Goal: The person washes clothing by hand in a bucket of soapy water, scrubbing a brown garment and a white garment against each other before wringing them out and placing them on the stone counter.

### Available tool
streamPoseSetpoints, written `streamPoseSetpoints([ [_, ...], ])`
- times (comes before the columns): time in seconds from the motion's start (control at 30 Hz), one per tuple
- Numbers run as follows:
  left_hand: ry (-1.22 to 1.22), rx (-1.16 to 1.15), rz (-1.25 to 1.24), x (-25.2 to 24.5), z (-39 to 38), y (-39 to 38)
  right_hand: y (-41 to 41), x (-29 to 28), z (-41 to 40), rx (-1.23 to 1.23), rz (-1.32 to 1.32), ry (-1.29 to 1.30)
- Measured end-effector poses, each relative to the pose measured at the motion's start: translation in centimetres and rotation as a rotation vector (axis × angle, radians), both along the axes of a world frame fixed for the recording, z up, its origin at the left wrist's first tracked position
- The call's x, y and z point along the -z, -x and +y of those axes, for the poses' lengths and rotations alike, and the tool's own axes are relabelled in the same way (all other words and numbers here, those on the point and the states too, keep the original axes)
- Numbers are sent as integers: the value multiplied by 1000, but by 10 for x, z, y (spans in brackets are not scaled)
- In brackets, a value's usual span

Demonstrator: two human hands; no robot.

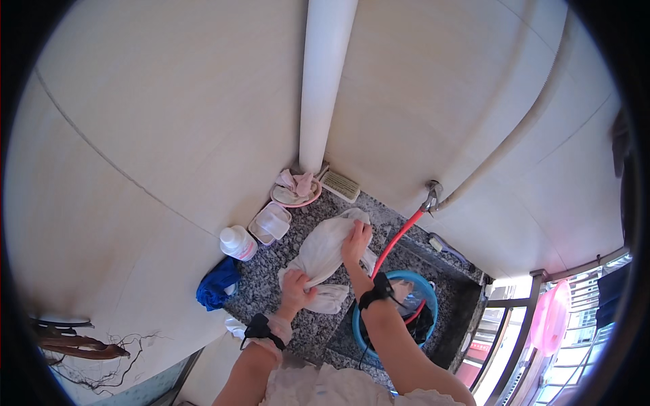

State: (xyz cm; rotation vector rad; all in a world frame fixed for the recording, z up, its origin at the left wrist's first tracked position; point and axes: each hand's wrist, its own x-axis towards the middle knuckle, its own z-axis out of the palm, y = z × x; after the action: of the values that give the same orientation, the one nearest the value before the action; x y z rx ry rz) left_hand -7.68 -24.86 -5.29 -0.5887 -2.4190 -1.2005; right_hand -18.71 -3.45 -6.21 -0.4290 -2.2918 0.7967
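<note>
A white cloth garment (322,251) lies bunched lengthwise on a speckled granite counter (264,304). My left hand (297,293) grips its near end, with a loose fold of the cloth (330,298) spread beside the fingers. At the far right end my right hand (357,242) holds the same garment, fingers curled over its edge. Black bands are strapped around both wrists. Right of the cloth, a blue basin (433,299) stands in the sunken sink. My right forearm passes over the basin and partly hides it; dark and clear items show inside.
A red hose (398,237) runs from the wall tap (431,195) into the basin. Along the walls sit a scrub brush (341,185), a pink bowl of cloths (317,195), a plastic box (271,223), a white bottle (238,243), a blue cloth (218,286) and a smaller brush (447,247).
</note>
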Motion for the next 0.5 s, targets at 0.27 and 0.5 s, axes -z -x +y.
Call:
streamPoseSetpoints([
  [0.27, 47, 3, -57, 0, 0, -2, -62, -13, -61, -578, 11, -171],
  [0.5, 96, 29, -113, 1, -2, -3, 32, 0, 4, -821, 11, -438],
])
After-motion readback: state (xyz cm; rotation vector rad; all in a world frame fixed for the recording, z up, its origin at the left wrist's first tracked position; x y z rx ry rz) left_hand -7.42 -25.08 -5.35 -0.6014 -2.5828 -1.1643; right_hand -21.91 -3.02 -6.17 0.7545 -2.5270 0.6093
